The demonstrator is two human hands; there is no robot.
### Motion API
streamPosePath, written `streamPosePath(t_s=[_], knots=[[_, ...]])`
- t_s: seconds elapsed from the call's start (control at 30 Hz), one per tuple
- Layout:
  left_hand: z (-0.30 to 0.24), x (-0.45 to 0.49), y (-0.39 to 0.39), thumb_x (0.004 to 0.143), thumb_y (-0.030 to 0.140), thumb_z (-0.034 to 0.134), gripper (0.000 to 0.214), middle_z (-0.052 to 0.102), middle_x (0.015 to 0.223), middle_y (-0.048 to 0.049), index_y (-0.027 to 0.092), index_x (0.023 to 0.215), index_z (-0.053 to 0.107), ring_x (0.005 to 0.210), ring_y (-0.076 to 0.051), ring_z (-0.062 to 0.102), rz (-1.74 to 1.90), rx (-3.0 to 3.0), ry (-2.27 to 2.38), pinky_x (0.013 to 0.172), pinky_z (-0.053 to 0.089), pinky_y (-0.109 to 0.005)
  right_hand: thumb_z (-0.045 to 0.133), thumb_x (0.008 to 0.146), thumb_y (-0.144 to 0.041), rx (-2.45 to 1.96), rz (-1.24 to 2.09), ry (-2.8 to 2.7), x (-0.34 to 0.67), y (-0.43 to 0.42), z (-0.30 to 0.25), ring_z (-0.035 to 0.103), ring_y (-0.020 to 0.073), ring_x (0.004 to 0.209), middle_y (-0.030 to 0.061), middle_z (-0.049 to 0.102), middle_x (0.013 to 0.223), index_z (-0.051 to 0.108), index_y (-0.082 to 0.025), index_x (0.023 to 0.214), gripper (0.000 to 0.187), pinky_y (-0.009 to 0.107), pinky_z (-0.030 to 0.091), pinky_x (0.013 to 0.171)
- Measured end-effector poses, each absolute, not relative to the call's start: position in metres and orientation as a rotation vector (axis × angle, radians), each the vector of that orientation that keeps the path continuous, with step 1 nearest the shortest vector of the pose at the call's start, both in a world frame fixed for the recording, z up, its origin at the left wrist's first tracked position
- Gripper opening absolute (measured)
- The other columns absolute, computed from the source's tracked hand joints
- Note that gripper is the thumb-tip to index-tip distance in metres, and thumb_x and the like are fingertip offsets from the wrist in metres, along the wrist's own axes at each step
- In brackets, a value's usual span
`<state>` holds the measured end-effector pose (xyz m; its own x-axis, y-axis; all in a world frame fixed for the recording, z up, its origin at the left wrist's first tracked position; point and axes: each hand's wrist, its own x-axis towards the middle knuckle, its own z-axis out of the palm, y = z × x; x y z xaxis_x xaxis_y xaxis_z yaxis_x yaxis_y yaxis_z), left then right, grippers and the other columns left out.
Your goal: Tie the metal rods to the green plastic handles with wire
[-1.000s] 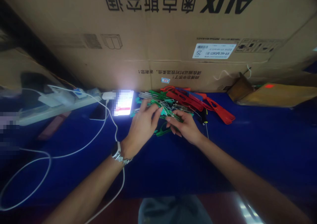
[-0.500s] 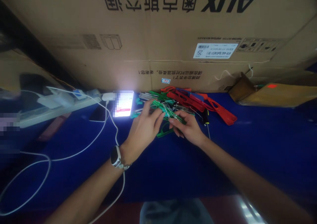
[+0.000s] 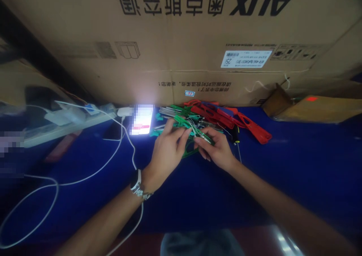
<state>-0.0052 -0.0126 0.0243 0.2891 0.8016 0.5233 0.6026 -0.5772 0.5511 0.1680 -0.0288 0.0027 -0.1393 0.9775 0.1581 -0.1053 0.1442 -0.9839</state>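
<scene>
Both of my hands meet over a pile of plastic and metal parts. My left hand point(image 3: 169, 144) is closed, thumb and fingers pinching near the thin white strands on a green plastic part point(image 3: 180, 120). My right hand point(image 3: 216, 147) is closed round the lower right end of this same part, where a shiny metal piece shows. Fingers hide much of the part, and its exact kind cannot be made out. Just beneath the hands lies another green piece with a loop point(image 3: 189, 152). Metal rods point(image 3: 167, 111) and green pieces lie behind my left hand.
Red plastic pieces point(image 3: 256, 129) lie right of the pile, beside a black-and-yellow screwdriver point(image 3: 236, 136). A lit phone point(image 3: 145, 116), white cables point(image 3: 98, 169) and a power strip point(image 3: 36, 135) are left. Cardboard point(image 3: 175, 33) stands behind the blue tabletop point(image 3: 198, 195); a yellowish packet point(image 3: 322, 108) lies right.
My left hand has shifted slightly right and down, its wrist turned a little. My right hand keeps nearly the same place, and both still grip the green part.
</scene>
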Motion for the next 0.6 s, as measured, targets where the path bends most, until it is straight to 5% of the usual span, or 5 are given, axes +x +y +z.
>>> streamPosePath(t_s=[0.3,0.47,0.6], knots=[[0.031,-0.011,-0.008,0.099,0.031,0.056,0.029,0.055,0.098,-0.005,0.02,0.074,0.067,0.083,-0.018,0.062,1.202,2.207,1.182,0.074,0.056,-0.033,0.072,0.086,-0.046,-0.923,1.249,-1.324,0.163,-0.028,0.0,0.048,0.0053,0.038,-0.0015,0.068,0.069,0.057,-0.02,0.084,0.031,0.019,0.032,0.033],[0.025,-0.003,-0.006,0.084,0.028,0.076,0.011,0.059,0.107,-0.0037,0.02,0.08,0.07,0.061,-0.009,0.06,1.473,1.778,1.157,0.048,0.054,-0.026,0.071,0.087,-0.048,-0.913,1.275,-1.307,0.159,-0.027,-0.002,0.049,0.0052,0.037,-0.0021,0.067,0.07,0.055,-0.02,0.084,0.032,0.019,0.03,0.032],[0.023,0.005,-0.005,0.067,0.022,0.087,0.036,0.062,0.109,-0.0026,0.02,0.081,0.054,0.059,-0.006,0.057,1.645,1.396,1.099,0.051,0.053,-0.023,0.07,0.087,-0.048,-0.891,1.287,-1.29,0.159,-0.028,-0.001,0.049,0.0053,0.037,-0.0022,0.067,0.07,0.054,-0.02,0.083,0.033,0.018,0.029,0.031]])
